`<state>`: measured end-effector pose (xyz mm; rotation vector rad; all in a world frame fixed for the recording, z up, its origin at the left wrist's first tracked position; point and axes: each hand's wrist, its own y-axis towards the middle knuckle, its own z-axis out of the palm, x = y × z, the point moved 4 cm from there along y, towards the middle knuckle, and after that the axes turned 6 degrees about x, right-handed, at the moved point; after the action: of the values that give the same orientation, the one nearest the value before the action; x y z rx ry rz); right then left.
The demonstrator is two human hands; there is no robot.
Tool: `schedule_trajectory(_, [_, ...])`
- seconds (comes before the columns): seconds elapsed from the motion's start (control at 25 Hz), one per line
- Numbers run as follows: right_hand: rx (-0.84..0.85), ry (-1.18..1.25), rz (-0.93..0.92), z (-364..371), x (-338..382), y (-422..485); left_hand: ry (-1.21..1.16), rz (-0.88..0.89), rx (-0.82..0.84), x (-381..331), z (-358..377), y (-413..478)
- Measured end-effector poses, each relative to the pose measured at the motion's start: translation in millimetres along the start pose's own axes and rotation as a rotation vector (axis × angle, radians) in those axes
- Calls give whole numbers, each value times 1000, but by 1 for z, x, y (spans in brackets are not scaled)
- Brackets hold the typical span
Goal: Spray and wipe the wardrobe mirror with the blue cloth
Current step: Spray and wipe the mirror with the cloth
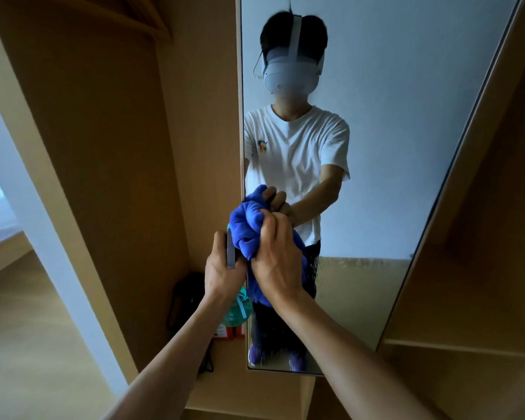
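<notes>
The tall wardrobe mirror [391,131] stands in front of me, framed in light wood. My right hand [276,262] grips a bunched blue cloth [246,225] held against the mirror's left edge at mid height. My left hand [225,268] holds a spray bottle [238,307] by its grey trigger head; the bottle's green body hangs below the hand, just left of the mirror. Fine droplets show on the lower glass. The mirror reflects a person in a white T-shirt holding the cloth.
An open wooden wardrobe compartment [109,147] lies to the left, with a dark bag [185,298] on its floor. Another wooden panel and shelf [473,298] flank the mirror on the right. A doorway with pale floor [19,313] opens at far left.
</notes>
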<state>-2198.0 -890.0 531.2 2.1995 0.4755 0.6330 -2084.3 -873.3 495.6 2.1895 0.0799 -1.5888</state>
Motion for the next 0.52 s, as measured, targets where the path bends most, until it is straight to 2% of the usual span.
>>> schedule_trajectory(0.16, [-6, -14, -6, 2, 3, 0, 6, 3, 10, -1, -1, 0])
schedule_trajectory(0.52, [39, -35, -60, -26, -32, 2, 49, 0, -106, -3, 13, -7])
